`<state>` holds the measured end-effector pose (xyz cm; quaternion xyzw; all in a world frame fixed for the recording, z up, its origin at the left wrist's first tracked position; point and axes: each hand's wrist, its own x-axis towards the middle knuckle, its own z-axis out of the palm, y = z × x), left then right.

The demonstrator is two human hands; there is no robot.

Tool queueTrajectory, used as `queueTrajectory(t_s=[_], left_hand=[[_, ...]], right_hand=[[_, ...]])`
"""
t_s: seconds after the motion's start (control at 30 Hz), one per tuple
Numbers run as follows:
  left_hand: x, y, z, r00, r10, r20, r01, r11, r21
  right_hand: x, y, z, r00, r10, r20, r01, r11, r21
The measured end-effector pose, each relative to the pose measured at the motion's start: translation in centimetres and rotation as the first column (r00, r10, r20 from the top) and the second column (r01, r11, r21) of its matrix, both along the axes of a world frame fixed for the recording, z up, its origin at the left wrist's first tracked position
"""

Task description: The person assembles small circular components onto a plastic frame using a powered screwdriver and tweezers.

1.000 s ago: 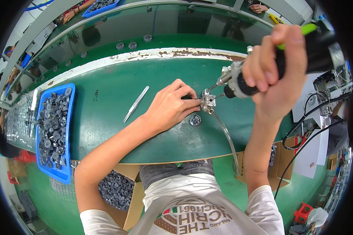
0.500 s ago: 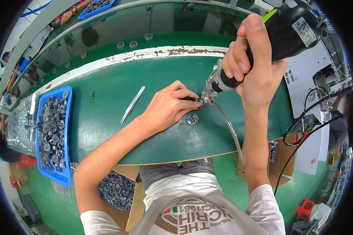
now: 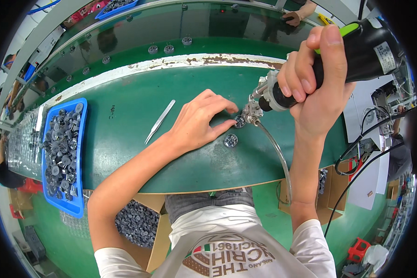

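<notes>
My right hand (image 3: 320, 83) is wrapped round a black power screwdriver (image 3: 363, 51) with a green lever. Its metal nose (image 3: 252, 111), fitted with a clear hose (image 3: 277, 150), points down and left, just beside a small round dark part (image 3: 239, 121) on the green table. My left hand (image 3: 199, 118) rests on the table with thumb and forefinger parted; the thumb tip is at this part's left edge. A second round part (image 3: 230, 140), its inside facing up, lies a little nearer to me. Tweezers (image 3: 160, 121) lie left of my left hand.
A blue tray (image 3: 83, 153) heaped with grey round parts stands at the left. Beyond a worn white ledge (image 3: 171, 62), a belt carries several round parts (image 3: 169, 49). Cardboard boxes (image 3: 160, 243) of parts sit below the table edge. Another person's hand (image 3: 293, 18) shows at the far side.
The screwdriver has shifted right with my right hand. My left thumb and forefinger have parted from their pinch on the round part. Another person's hand has appeared at the far right.
</notes>
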<state>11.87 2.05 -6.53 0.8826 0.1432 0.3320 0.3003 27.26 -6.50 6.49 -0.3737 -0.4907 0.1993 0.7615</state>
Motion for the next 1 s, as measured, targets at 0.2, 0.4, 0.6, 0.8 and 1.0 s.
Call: queueTrajectory(t_s=[0.2,0.4,0.6,0.8,1.0], left_hand=[[0.3,0.4,-0.7,0.999,-0.02,0.028,0.016,0.993,0.12],[0.2,0.3,-0.6,0.999,-0.044,0.009,0.043,0.998,0.051],[0.2,0.5,-0.7,0.998,-0.064,0.027,0.063,0.998,0.025],[0.1,0.6,-0.6,0.998,-0.057,0.034,0.057,0.998,-0.008],[0.2,0.6,-0.4,0.998,-0.048,0.028,0.05,0.996,-0.073]], right_hand=[[0.5,-0.2,0.0,0.996,0.084,0.009,-0.084,0.995,0.058],[0.5,-0.1,0.0,0.995,0.101,0.023,-0.103,0.992,0.07],[0.5,-0.1,0.0,0.994,0.098,0.045,-0.1,0.993,0.066],[-0.1,-1.0,0.7,0.992,0.0,0.13,0.003,1.0,-0.025],[0.7,-0.2,0.1,0.994,0.11,-0.029,-0.108,0.991,0.074]])
